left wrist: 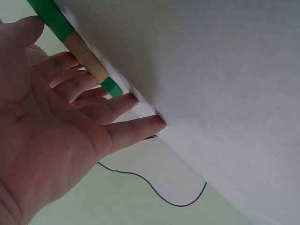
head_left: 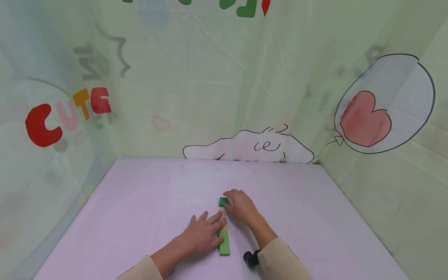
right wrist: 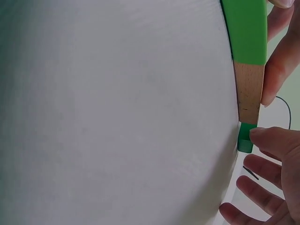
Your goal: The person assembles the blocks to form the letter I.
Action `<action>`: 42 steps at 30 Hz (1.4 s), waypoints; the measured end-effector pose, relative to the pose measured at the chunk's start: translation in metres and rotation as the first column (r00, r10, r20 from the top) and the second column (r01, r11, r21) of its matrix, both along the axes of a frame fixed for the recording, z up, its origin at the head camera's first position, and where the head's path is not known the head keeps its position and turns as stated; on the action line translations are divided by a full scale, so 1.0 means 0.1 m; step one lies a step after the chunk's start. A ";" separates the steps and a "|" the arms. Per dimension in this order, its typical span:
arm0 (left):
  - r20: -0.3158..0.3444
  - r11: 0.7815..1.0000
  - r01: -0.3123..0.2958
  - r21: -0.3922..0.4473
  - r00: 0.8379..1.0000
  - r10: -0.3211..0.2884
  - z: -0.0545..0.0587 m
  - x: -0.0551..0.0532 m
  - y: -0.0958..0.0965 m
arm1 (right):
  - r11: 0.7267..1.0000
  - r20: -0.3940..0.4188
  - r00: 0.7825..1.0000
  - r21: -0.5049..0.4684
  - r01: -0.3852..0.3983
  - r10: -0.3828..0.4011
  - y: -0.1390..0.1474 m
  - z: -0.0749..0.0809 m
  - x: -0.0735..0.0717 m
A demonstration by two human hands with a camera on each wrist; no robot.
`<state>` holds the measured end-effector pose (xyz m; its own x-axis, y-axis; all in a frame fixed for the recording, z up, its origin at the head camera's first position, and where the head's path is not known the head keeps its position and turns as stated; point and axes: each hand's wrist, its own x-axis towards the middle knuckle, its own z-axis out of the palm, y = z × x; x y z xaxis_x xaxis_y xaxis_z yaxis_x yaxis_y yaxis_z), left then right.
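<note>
A small dark green block (head_left: 222, 202) lies at the far end of a row, beyond a plain wooden block (head_left: 224, 222) and a longer light green block (head_left: 224, 244). My right hand (head_left: 241, 205) reaches in from the right; its thumb touches the dark green block's side and a curled finger sits at its far end. In the right wrist view the thumb (right wrist: 260, 134) overlaps that block. My left hand (head_left: 203, 232) lies left of the row with its fingers spread, fingertips at the wooden block and thumb at the light green one.
The blocks lie on a pale lavender table (head_left: 147, 202). A printed curtain (head_left: 210, 85) with a balloon drawing (head_left: 385, 103) stands behind and along both sides. A black device (head_left: 251, 259) sits at the right wrist, near the table.
</note>
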<state>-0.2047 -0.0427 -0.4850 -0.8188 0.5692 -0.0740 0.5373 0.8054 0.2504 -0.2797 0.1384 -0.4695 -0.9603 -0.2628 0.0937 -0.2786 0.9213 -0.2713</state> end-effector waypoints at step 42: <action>-0.002 1.000 0.001 -0.011 1.000 -0.001 -0.01 0.00 0.00 | 0.999 0.041 0.999 0.023 -0.034 0.033 -0.05 -0.01 -0.01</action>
<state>-0.2048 -0.0423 -0.4858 -0.8185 0.5692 -0.0787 0.5384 0.8076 0.2407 -0.2809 0.1339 -0.4701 -0.9539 -0.2963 0.0485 -0.2984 0.9180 -0.2610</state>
